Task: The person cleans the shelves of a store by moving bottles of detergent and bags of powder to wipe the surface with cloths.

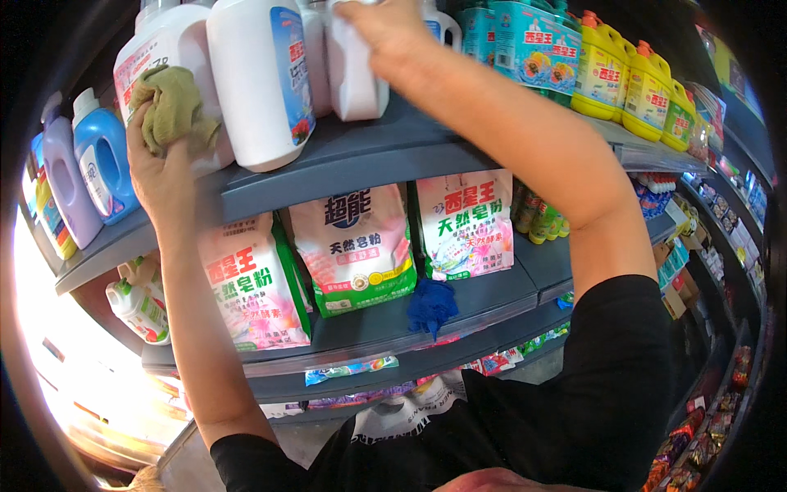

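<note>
At the upper left, my left hand holds a crumpled olive-green cloth against the front of a large white detergent jug. My right hand reaches over the shelf and has its fingers on the upper part of a pale pinkish-white jug; its fingertips are partly cut off at the picture's top. Between the two hands stands a big white bottle with a blue label. On the shelf below, a dark blue cloth lies in front of the soap powder bags.
The grey upper shelf's edge runs below the jugs. Blue and purple bottles stand at left. Teal packs and yellow bottles stand at right. Lower shelves hold more packets, and another stocked rack is at far right.
</note>
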Demonstrator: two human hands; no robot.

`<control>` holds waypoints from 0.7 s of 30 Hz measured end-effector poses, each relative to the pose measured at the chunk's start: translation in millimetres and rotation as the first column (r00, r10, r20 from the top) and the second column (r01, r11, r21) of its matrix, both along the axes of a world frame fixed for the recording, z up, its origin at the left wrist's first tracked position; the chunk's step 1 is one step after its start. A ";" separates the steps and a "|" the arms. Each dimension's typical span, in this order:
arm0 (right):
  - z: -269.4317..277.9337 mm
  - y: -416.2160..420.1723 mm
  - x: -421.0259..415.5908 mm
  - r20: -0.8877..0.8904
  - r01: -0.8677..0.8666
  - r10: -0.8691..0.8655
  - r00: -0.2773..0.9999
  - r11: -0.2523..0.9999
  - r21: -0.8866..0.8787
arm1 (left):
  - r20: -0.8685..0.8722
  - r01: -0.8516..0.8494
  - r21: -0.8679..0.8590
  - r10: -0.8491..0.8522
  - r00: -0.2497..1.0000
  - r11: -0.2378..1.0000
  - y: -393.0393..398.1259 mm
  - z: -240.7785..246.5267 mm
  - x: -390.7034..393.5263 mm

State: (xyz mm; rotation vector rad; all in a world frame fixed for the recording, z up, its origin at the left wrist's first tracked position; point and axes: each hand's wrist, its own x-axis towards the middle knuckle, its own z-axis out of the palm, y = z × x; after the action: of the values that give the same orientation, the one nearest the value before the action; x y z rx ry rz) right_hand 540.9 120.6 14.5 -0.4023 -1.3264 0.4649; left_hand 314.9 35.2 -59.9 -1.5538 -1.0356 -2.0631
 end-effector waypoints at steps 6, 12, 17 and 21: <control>-19.0 30.8 -0.8 -0.021 -0.008 0.012 1.000 0.985 0.171 | -0.015 -0.042 0.032 0.043 0.999 0.999 0.1 4.6 9.7; 45.2 65.1 96.6 0.422 0.136 -0.122 0.899 0.991 -0.005 | -0.022 -0.069 0.016 0.069 0.997 0.997 -0.6 -1.7 -5.1; 74.0 194.7 177.8 0.678 0.698 -0.664 0.316 0.647 0.308 | -0.004 -0.078 -0.011 0.078 0.997 0.997 0.1 1.0 -2.0; 83.7 257.0 204.5 0.578 0.351 -0.533 -0.618 0.470 0.810 | 0.012 0.033 0.036 -0.033 0.999 0.999 3.7 3.4 7.5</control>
State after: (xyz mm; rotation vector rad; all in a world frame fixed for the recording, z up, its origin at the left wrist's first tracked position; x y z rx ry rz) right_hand 745.4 377.6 98.3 -1.5788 -2.3101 -1.4567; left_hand 322.3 38.9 -56.6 -1.5525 -0.9776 -2.1043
